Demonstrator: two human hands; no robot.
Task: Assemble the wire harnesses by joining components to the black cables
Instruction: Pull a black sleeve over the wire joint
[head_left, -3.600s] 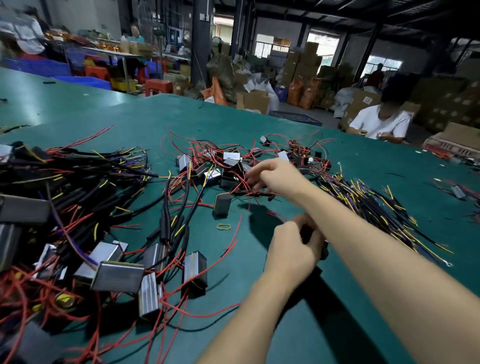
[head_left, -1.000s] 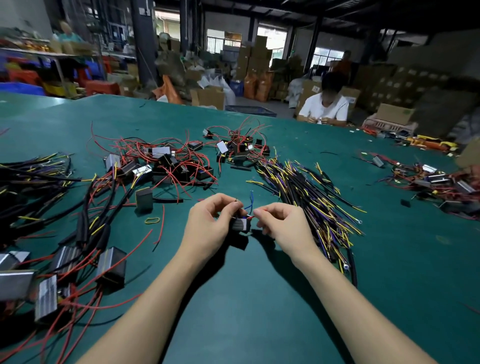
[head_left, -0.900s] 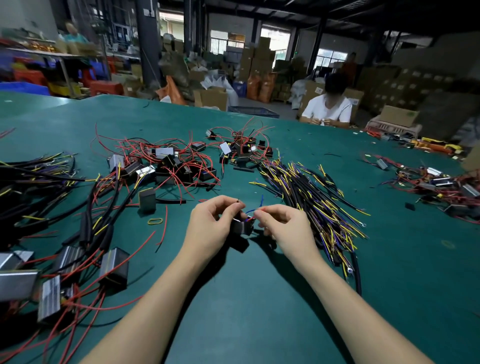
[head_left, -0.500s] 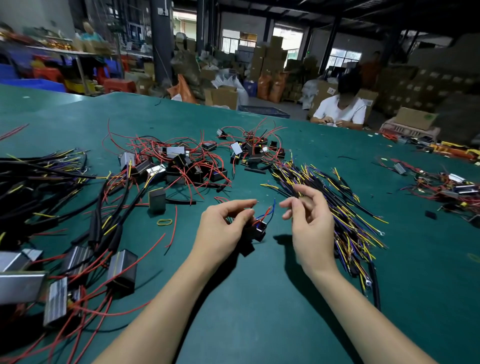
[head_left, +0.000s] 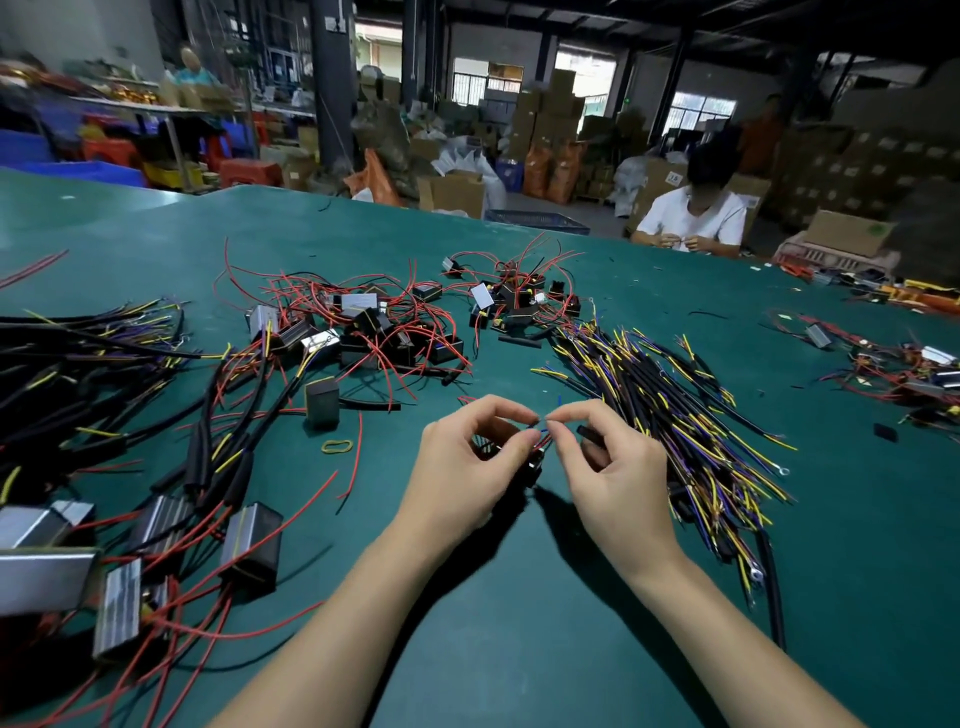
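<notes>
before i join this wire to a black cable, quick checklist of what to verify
1. Component held: ok, left hand grips the small black component.
2. Wire ends pinched: ok, right hand and left fingertips meet on the thin blue wire.
3. Wires actually joined: cannot tell, too small.
4. Black cable supply near: ok, cable pile lies beside the right hand.
5. Work spot free: ok, bare green table under the hands.
</notes>
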